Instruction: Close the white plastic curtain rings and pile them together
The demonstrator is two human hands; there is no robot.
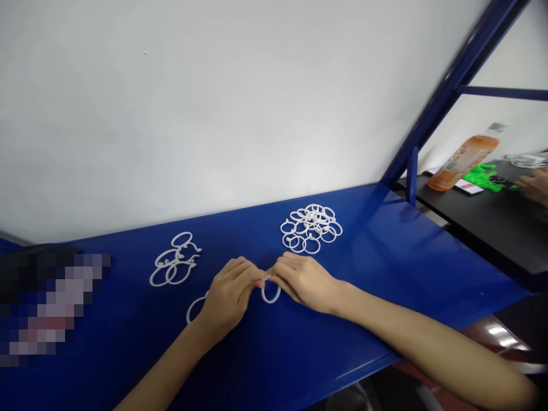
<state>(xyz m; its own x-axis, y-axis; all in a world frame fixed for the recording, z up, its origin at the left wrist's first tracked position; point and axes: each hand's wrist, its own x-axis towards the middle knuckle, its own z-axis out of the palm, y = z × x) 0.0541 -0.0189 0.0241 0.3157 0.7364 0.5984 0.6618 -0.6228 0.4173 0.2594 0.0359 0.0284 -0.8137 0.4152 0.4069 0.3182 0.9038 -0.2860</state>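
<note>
At mid-bench (394, 268), left hand (231, 288) and right hand (306, 279) nearly meet; fingers of both clamped on the upper side of one white snap ring (271, 302), ends hidden. Loop lies between them, round, no long axis, pointing toward the near edge; neither hand clearly closer. Second ring (189, 311) half hidden beside left wrist. Loose ring cluster (174, 264) farther left; larger ring pile (315, 218) beyond right hand. Wall (240, 114) bounds far edge; open room rightward.
</note>
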